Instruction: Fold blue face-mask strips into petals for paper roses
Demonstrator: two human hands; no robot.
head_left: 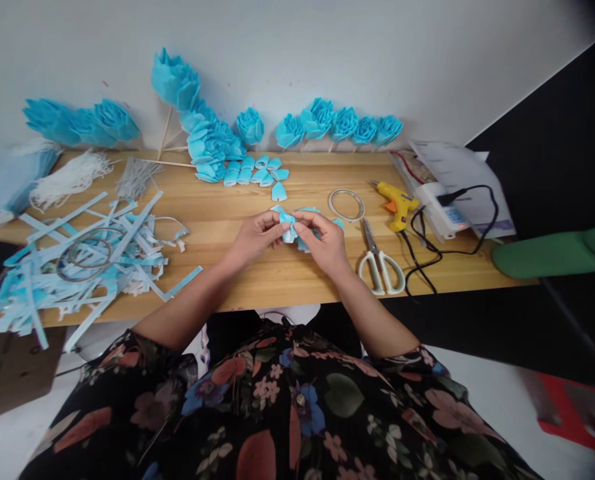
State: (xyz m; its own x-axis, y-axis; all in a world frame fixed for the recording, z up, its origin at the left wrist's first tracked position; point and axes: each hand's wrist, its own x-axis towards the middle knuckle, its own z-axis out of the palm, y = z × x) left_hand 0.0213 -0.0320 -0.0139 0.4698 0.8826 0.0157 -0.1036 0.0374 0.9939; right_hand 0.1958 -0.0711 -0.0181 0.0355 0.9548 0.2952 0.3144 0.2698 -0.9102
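My left hand [255,238] and my right hand [324,241] meet over the middle of the wooden table [257,280]. Both pinch the same small light-blue folded piece [290,224], fingertips pressed together on it. More blue pieces lie under my right hand. A little further back sit several folded blue petals [260,171]. White-handled scissors [380,261] lie just right of my right hand, and a roll of tape [346,204] lies beyond them.
Finished blue flowers [340,124] on sticks lean on the wall, with more at the far left [80,122]. A heap of blue strips [84,257] covers the table's left. A yellow glue gun [397,202], power strip [444,212] and black cord [430,250] lie right.
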